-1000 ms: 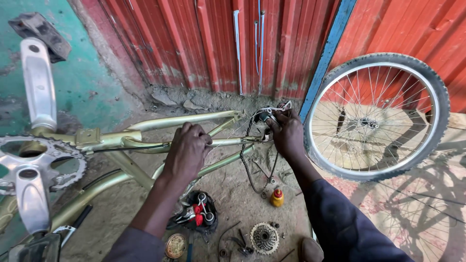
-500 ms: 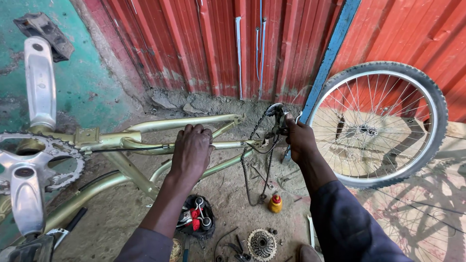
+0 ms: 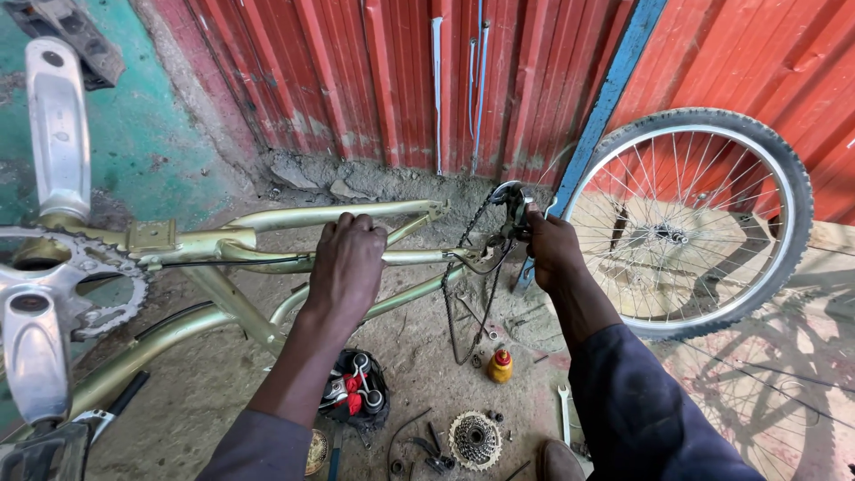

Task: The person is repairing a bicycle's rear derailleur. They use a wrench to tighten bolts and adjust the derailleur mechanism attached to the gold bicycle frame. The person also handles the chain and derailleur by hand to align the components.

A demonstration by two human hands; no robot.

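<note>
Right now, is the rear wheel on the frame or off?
Off. The wheel leans on the red wall, apart from the gold frame, whose rear end carries only the derailleur and slack chain.

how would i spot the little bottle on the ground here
Start at the gold bike frame lying across the dirt, then drop below the chain hanging near the right hand. The bottle stands upright there: small, yellow, with a red cap, unlike the grey metal cog set nearby.
</note>
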